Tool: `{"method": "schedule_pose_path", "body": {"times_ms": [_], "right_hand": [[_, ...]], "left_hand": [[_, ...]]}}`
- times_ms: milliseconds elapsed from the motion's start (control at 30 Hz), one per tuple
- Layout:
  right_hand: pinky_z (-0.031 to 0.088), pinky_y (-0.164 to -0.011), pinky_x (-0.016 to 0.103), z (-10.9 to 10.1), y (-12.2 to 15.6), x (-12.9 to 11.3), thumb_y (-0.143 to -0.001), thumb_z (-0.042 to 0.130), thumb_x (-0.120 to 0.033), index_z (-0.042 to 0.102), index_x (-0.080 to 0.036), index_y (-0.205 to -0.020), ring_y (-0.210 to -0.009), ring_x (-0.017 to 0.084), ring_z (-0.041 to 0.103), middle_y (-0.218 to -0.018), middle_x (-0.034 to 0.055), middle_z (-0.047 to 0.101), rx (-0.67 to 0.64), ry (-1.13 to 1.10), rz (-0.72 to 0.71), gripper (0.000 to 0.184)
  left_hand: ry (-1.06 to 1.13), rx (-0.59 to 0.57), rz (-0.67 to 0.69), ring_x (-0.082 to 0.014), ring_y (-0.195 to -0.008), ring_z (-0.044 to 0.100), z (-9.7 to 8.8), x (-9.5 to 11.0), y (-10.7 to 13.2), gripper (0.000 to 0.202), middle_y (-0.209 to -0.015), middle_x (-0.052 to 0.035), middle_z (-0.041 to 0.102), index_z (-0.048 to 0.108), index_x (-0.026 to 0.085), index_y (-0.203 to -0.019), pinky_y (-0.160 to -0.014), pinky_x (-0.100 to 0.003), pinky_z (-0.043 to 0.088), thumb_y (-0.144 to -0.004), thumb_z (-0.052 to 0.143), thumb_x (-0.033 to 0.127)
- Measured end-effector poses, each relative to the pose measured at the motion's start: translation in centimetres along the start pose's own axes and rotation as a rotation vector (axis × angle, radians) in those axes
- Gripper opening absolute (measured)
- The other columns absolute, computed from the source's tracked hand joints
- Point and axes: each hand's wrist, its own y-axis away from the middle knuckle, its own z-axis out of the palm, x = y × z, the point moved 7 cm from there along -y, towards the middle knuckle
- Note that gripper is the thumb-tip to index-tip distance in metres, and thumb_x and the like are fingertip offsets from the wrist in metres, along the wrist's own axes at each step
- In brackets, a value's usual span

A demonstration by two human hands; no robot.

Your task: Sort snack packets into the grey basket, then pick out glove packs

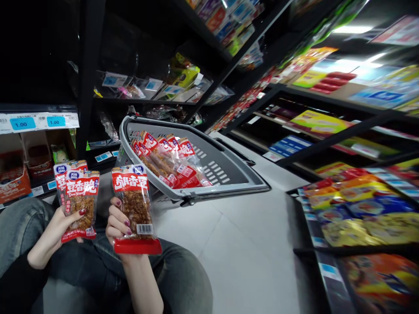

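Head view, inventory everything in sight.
Held packets: three visible, red and brown, lower left
Basket: one, grey, centre
Basket packets: several, red and brown, inside basket
Shelves: several, black, left and right
Shelf goods: many, multicoloured, on shelves
Price tags: many, blue, shelf edges
Floor: one, pale, underneath
Ceiling lights: some, white, upper right
Jeans: one pair, bluish, lower left
Left sleeve: one, black, bottom left
Left hand: one, red nails, holding two packets
Right hand: one, red nails, holding one packet
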Motion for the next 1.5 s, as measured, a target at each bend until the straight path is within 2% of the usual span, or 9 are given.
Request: {"method": "schedule_pose_path", "body": {"times_ms": [100,267,533,700,900,1033,1167,1367,1500], "right_hand": [[0.017,-0.036,0.012,0.1,0.0,0.1,-0.083,0.048,-0.041,0.044,-0.015,-0.082,-0.036,0.002,0.010,-0.052,-0.0114,0.026,-0.034,-0.038,0.014,0.026],[0.017,-0.036,0.012,0.6,0.0,0.0,-0.078,0.049,-0.054,0.044,-0.016,-0.080,-0.036,0.001,0.011,-0.051,-0.0115,0.027,-0.063,-0.033,0.017,0.039],[0.016,-0.036,0.012,1.1,0.2,0.0,-0.078,0.054,-0.047,0.042,-0.016,-0.079,-0.035,0.001,0.012,-0.051,-0.0120,0.027,-0.088,-0.045,0.025,0.033],[0.013,-0.036,0.015,1.3,0.1,0.1,-0.074,0.054,-0.055,0.042,-0.017,-0.075,-0.035,0.003,0.010,-0.049,-0.0114,0.025,-0.064,0.015,0.004,0.040],[0.011,-0.040,0.016,1.6,-0.7,0.3,-0.067,0.064,-0.044,0.034,-0.019,-0.064,-0.044,0.006,0.008,-0.051,-0.0094,0.020,-0.048,0.123,-0.064,0.039],[0.009,-0.041,0.018,1.4,-0.8,0.4,-0.073,0.058,-0.040,0.031,-0.020,-0.065,-0.046,0.008,0.007,-0.052,-0.0083,0.016,-0.006,0.188,-0.076,0.035],[0.009,-0.042,0.020,1.2,-0.7,0.2,-0.077,0.052,-0.044,0.030,-0.021,-0.065,-0.046,0.009,0.006,-0.053,-0.0079,0.015,0.006,0.235,-0.088,0.034],[0.010,-0.042,0.020,0.8,-0.7,0.3,-0.079,0.047,-0.050,0.032,-0.020,-0.066,-0.045,0.009,0.006,-0.052,-0.0079,0.017,-0.011,0.188,-0.078,0.035],[0.011,-0.042,0.018,1.0,-0.7,0.3,-0.079,0.048,-0.039,0.034,-0.019,-0.065,-0.045,0.008,0.007,-0.052,-0.0078,0.019,-0.028,0.126,-0.066,0.028]], "left_hand": [[0.008,0.001,0.003,-0.0206,-0.045,0.062,0.1,0.2,0.1,0.042,-0.065,-0.0062,0.069,0.056,0.011,-0.093,-0.027,-0.027,0.048,-0.059,0.074,0.028],[0.027,0.011,-0.001,-0.0206,-0.045,0.062,0.2,0.4,0.3,0.040,-0.066,-0.0065,0.069,0.057,0.011,-0.091,-0.027,-0.027,0.047,-0.059,0.074,0.027],[0.043,0.015,-0.001,-0.0223,-0.047,0.063,0.1,0.4,0.3,0.043,-0.069,-0.0072,0.070,0.057,0.012,-0.094,-0.027,-0.027,0.047,-0.058,0.075,0.025],[0.036,0.013,-0.014,-0.0209,-0.045,0.062,0.1,0.2,0.2,0.043,-0.070,-0.0083,0.070,0.059,0.010,-0.096,-0.027,-0.026,0.046,-0.058,0.075,0.026],[0.027,-0.002,-0.024,-0.0216,-0.046,0.063,-0.3,-0.3,-0.2,0.041,-0.067,-0.0047,0.069,0.058,0.013,-0.091,-0.028,-0.027,0.047,-0.056,0.077,0.026],[0.006,-0.004,-0.023,-0.0220,-0.047,0.063,-0.3,-0.3,-0.2,0.042,-0.067,-0.0050,0.068,0.058,0.013,-0.093,-0.026,-0.027,0.047,-0.058,0.076,0.026],[0.007,0.005,-0.020,-0.0215,-0.047,0.063,-0.3,-0.1,-0.1,0.042,-0.067,-0.0054,0.068,0.059,0.012,-0.092,-0.028,-0.026,0.047,-0.056,0.076,0.025],[0.031,0.019,-0.020,-0.0177,-0.049,0.064,-0.4,-0.1,-0.2,0.039,-0.068,-0.0037,0.069,0.061,0.012,-0.087,-0.040,-0.024,0.052,-0.055,0.078,0.024],[0.031,0.008,-0.026,-0.0184,-0.050,0.064,-0.4,-0.3,-0.3,0.039,-0.069,-0.0035,0.070,0.060,0.013,-0.088,-0.037,-0.024,0.051,-0.055,0.078,0.024]]}}
